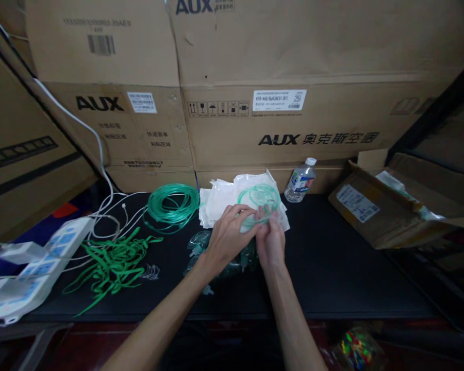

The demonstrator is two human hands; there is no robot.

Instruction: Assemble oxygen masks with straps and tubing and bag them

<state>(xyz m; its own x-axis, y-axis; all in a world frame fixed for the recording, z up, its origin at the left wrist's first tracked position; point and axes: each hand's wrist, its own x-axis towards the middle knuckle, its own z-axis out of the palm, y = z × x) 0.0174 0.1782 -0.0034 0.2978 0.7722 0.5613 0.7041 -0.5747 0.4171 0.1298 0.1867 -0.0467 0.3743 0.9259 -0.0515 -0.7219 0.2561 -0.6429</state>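
My left hand (231, 226) and my right hand (271, 241) come together over the middle of the black table. Both have their fingers closed on a clear plastic bag (276, 206) with a loop of thin green tubing (251, 191) in it. Some fingertips are hidden. Behind and beneath it lies a stack of white and clear pouches (219, 201). Translucent green plastic masks (199, 240) with pale connectors lie under my forearms, partly covered. A large coil of green tubing (172, 203) sits left of the pouches.
Green elastic straps (114, 263) and small metal wire pieces (150, 272) lie at left, beside a white power strip (42, 273) with cables. A water bottle (300, 180) stands behind right. An open cardboard box (355, 206) is at far right. Large cartons (224, 139) wall the back.
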